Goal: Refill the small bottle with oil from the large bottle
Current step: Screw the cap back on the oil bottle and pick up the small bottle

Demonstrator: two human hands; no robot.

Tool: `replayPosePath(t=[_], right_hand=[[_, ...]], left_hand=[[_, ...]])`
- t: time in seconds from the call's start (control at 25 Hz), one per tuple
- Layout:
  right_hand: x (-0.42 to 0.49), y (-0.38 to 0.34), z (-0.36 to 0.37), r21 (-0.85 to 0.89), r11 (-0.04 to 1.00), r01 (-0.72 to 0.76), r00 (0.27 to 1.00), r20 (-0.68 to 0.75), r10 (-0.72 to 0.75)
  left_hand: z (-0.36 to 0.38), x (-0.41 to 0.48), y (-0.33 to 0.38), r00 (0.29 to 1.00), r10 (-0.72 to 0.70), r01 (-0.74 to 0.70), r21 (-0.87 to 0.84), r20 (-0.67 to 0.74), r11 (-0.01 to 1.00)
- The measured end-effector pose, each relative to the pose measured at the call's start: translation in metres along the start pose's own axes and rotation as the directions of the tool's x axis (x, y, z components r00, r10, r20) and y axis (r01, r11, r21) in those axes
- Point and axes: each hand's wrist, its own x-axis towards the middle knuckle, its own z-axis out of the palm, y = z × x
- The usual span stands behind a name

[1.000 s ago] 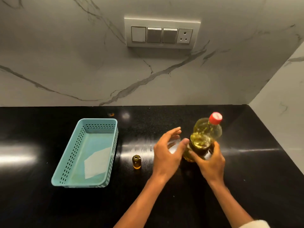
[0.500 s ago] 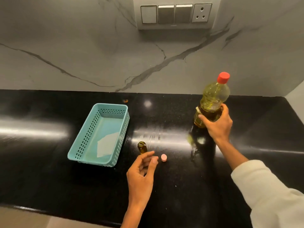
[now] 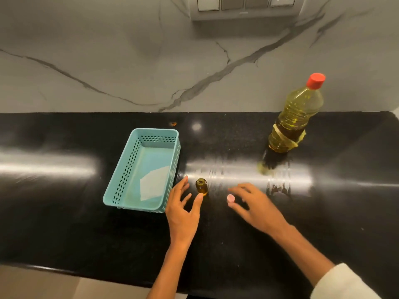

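Looking first at the containers: standing at the right rear of the black surface, the large bottle, filled most of the way with yellow oil, wearing its red cap and a dark band round the middle. Resting on its base, long axis running upward, capped top leaning toward the right in the head view. Lying left of centre, a teal perforated basket holding only a pale piece of paper flat on its floor. Sitting just beside the basket's near right corner, the small bottle, amber, uncapped, upright, open mouth pointing straight up, long axis vertical; fill level too small to tell. Lying to its right on the surface, a small pink cap. Hovering with fingers spread and gripping nothing, the left hand, thumb tip right by the small bottle's base, contact unclear. Reaching in blurred, fingers loosely extended round the pink cap, the right hand; touching it or not, impossible to tell. Keeping well apart, both hands and the large bottle.
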Motion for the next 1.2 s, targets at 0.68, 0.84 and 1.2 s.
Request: replayPosePath(t=[0.68,0.84,1.2], right_hand=[[0.055,-0.1,0.018,0.065,0.996,-0.058,0.97,-0.231,0.071],[0.059,-0.103,0.017,0.053,0.998,-0.033,0.982,-0.186,0.042],[0.069,-0.109,0.014,-0.113,0.989,-0.092,0.984,-0.162,0.073]], left_hand=[[0.002,0.052,-0.028,0.956,0.123,-0.113,-0.053,0.265,0.992],[0.001,0.054,-0.03,0.946,0.138,-0.125,-0.063,0.293,0.99],[-0.001,0.058,-0.03,0.931,0.193,-0.187,-0.049,0.31,0.981]])
